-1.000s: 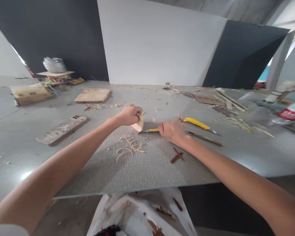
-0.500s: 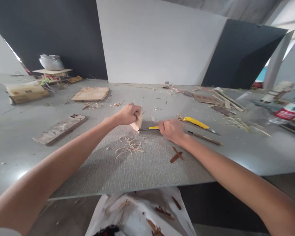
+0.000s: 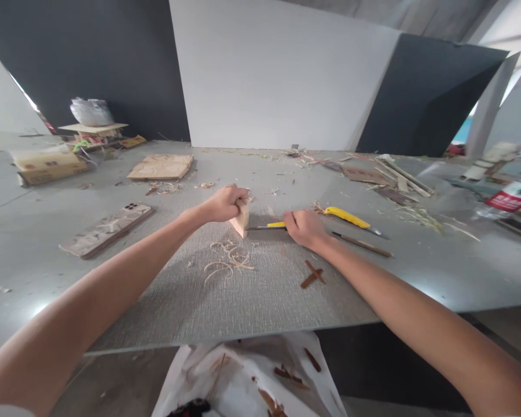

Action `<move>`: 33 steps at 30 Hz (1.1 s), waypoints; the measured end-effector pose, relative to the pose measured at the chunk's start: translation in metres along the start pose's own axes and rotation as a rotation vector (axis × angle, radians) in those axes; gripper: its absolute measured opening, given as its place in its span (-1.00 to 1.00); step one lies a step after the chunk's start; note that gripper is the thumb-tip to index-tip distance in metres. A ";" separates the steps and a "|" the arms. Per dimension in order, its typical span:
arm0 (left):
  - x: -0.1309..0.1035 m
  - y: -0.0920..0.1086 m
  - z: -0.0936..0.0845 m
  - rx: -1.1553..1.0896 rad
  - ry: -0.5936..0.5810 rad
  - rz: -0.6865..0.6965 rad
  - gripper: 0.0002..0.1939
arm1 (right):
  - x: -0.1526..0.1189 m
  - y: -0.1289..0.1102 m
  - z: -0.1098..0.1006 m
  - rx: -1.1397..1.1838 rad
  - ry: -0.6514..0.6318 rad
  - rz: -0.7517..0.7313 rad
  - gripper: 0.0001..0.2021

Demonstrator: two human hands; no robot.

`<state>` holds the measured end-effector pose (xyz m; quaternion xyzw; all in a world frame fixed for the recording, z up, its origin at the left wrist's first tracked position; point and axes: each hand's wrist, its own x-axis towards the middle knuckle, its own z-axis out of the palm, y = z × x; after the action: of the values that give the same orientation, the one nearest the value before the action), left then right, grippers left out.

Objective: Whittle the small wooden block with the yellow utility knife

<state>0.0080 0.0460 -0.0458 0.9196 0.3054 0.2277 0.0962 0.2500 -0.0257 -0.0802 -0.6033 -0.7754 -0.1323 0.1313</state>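
Right hand [image 3: 304, 228] clenches the knife [image 3: 276, 225], its long axis pointing left to the lower end of the wood [image 3: 242, 220], which the left hand [image 3: 226, 202] grips from above.

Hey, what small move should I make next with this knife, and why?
Probably draw the knife lightly along the wood's lower edge: your left hand grips the wood, your right hand holds the knife, and its tip is at that edge.
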 end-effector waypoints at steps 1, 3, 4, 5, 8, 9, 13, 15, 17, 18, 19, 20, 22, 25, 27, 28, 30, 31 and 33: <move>0.000 0.002 0.000 -0.011 -0.003 0.006 -0.79 | -0.001 0.001 0.000 0.018 0.028 -0.002 -0.42; 0.000 0.006 0.000 -0.037 -0.019 0.028 -0.79 | -0.001 0.002 -0.002 0.042 0.071 -0.012 -0.43; 0.000 0.008 0.000 -0.049 -0.030 0.044 -0.79 | -0.001 0.002 -0.003 0.051 0.084 -0.019 -0.43; 0.000 0.011 0.001 -0.060 -0.042 0.061 -0.79 | -0.001 0.002 -0.004 0.059 0.089 -0.029 -0.44; 0.000 0.016 0.003 -0.062 -0.046 0.101 -0.79 | 0.000 0.000 -0.005 0.037 0.073 -0.050 -0.44; 0.000 0.016 0.004 -0.054 -0.036 0.108 -0.79 | 0.000 0.000 -0.004 0.011 0.061 -0.047 -0.44; -0.001 0.017 0.006 -0.021 -0.013 0.119 -0.78 | -0.001 -0.005 -0.002 -0.102 -0.006 -0.040 -0.46; -0.002 0.017 0.006 -0.008 -0.005 0.114 -0.79 | -0.001 -0.006 -0.001 -0.148 -0.026 -0.057 -0.46; -0.002 0.017 0.005 -0.004 0.004 0.110 -0.79 | -0.001 -0.007 0.000 -0.180 -0.028 -0.072 -0.46; -0.002 0.017 0.005 -0.005 0.005 0.109 -0.79 | -0.001 -0.007 0.001 -0.186 -0.026 -0.078 -0.45; -0.002 0.017 0.005 -0.008 0.003 0.109 -0.79 | -0.001 -0.007 0.001 -0.183 -0.026 -0.082 -0.45; -0.001 0.017 0.004 -0.013 -0.001 0.108 -0.79 | -0.001 -0.007 0.001 -0.175 -0.030 -0.085 -0.45; -0.001 0.017 0.004 -0.025 -0.017 0.113 -0.78 | -0.001 -0.005 0.001 -0.143 -0.036 -0.092 -0.46; 0.000 0.016 0.005 -0.042 -0.014 0.186 -0.72 | 0.000 -0.003 -0.001 -0.043 0.002 -0.089 -0.44; 0.000 0.015 0.006 -0.043 0.009 0.249 -0.70 | 0.001 -0.002 -0.002 0.028 0.056 -0.076 -0.41; -0.001 0.015 0.007 -0.040 0.021 0.270 -0.69 | 0.002 -0.001 -0.003 0.050 0.080 -0.070 -0.41; -0.001 0.015 0.007 -0.031 0.019 0.288 -0.67 | 0.004 0.000 -0.004 0.059 0.111 -0.073 -0.42; -0.002 0.016 0.006 -0.028 0.010 0.288 -0.66 | 0.004 0.000 -0.004 0.051 0.119 -0.083 -0.43; -0.003 0.016 0.005 -0.022 -0.013 0.279 -0.66 | 0.005 -0.001 -0.004 0.021 0.114 -0.107 -0.44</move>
<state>0.0171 0.0313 -0.0458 0.9534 0.1712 0.2365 0.0757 0.2477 -0.0229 -0.0745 -0.5513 -0.7990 -0.1651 0.1745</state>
